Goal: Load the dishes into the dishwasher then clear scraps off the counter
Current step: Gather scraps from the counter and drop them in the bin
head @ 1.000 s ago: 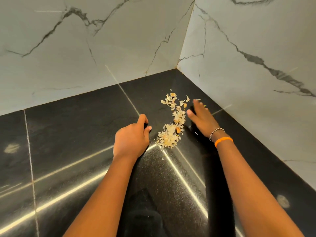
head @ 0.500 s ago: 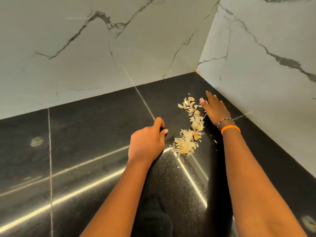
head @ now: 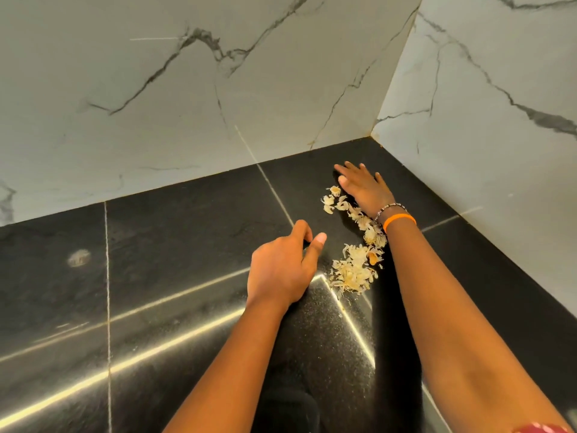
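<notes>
So this looks like the scrap-clearing half of the job, no dishes or dishwasher in view. The pale, papery flakes of peel scraps (head: 354, 245) lie in a loose line right of centre on the glossy black stone desk (head: 175, 245), near the white marble corner. The right hand (head: 363, 189) is flat on the desk past the far end of the line, fingers spread, holding nothing. The left hand (head: 281, 267) sits loosely curled and empty, just left of the pile. Next move, I'd guess: rake the flakes toward the left hand without scattering them.
</notes>
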A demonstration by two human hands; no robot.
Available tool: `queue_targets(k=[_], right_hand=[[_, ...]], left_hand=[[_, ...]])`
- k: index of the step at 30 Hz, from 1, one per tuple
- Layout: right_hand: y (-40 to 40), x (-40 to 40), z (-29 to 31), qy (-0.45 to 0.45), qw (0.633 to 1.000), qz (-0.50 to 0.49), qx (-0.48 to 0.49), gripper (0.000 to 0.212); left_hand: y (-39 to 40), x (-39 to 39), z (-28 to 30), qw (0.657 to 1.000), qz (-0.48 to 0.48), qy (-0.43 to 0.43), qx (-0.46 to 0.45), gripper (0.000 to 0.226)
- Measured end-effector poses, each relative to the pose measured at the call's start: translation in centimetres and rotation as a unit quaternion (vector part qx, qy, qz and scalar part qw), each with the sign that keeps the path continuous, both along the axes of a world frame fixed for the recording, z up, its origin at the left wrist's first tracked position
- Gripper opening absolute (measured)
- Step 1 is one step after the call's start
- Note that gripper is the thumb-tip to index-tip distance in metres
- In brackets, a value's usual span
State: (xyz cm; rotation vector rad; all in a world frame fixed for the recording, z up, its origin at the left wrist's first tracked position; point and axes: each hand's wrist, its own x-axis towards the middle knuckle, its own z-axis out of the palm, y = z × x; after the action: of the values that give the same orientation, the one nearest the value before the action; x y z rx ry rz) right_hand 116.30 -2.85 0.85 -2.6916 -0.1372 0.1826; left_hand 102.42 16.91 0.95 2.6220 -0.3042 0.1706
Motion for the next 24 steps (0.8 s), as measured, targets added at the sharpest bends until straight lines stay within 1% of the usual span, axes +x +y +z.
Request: queue_targets(k=[1, 2, 5, 6, 8, 11, 13, 15, 16, 18, 20, 21, 22, 23, 24], right_hand=[[0.2, 0.1, 0.0, 0.006, 0.999, 0.030, -0.009, 0.047], [0.4, -0.1, 0.1, 0.015, 0.998, 0.062, 0.002, 0.052], [0.9, -2.6, 0.2, 0.023, 0.985, 0.150, 0.082, 0.087], [1.2, -3.8, 0.2, 0.027, 0.980, 0.179, 0.088, 0.091], [1.9, -6.4, 0.2, 0.039, 0.971, 0.213, 0.100, 0.084], [2.6, -10.7, 0.3, 0.061, 0.964, 0.224, 0.131, 0.074], [3.2, -13.7, 0.2, 0.066, 0.958, 0.242, 0.137, 0.072], [3.2, -16.0, 0.5, 0.089, 0.948, 0.253, 0.173, 0.068], [2.8, -16.6, 0.9, 0.093, 0.946, 0.244, 0.193, 0.068], [0.9, -16.5, 1.7, 0.052, 0.961, 0.183, 0.199, 0.070], [-2.2, -15.4, 2.2, 0.002, 0.984, 0.064, 0.169, 0.077], [-3.7, -14.7, 2.1, -0.009, 0.989, -0.001, 0.146, 0.078], [-4.8, -14.1, 1.7, -0.004, 0.993, -0.051, 0.106, 0.075], [-5.2, -13.7, 1.3, 0.008, 0.996, -0.074, 0.042, 0.067], [-4.9, -13.7, 0.8, 0.015, 0.997, -0.069, -0.025, 0.060]], left_hand=[[0.1, 0.0, 0.0, 1.000, -0.003, 0.000, -0.009, 0.032], [0.2, 0.1, 0.1, 1.000, -0.003, 0.002, -0.019, 0.032], [0.2, 0.0, 0.2, 0.999, -0.001, 0.008, -0.053, 0.034], [0.2, 0.0, 0.3, 0.998, -0.001, 0.010, -0.068, 0.034], [0.4, -0.1, 0.4, 0.994, 0.005, 0.012, -0.109, 0.036], [0.7, -0.2, 0.4, 0.984, 0.018, 0.011, -0.177, 0.041], [0.8, -0.2, 0.4, 0.980, 0.024, 0.010, -0.199, 0.040], [0.8, -0.2, 0.4, 0.979, 0.022, 0.009, -0.201, 0.040], [0.9, -0.1, 0.4, 0.980, 0.022, 0.009, -0.198, 0.040], [0.9, 0.0, 0.3, 0.980, 0.019, 0.010, -0.195, 0.041], [0.8, -0.1, 0.2, 0.981, 0.017, 0.015, -0.194, 0.042], [0.8, -0.1, 0.2, 0.981, 0.016, 0.015, -0.192, 0.042], [0.7, -0.2, 0.3, 0.981, 0.014, 0.015, -0.193, 0.042], [0.6, -0.2, 0.3, 0.980, 0.012, 0.012, -0.196, 0.042], [0.6, -0.2, 0.3, 0.980, 0.011, 0.008, -0.200, 0.043]])
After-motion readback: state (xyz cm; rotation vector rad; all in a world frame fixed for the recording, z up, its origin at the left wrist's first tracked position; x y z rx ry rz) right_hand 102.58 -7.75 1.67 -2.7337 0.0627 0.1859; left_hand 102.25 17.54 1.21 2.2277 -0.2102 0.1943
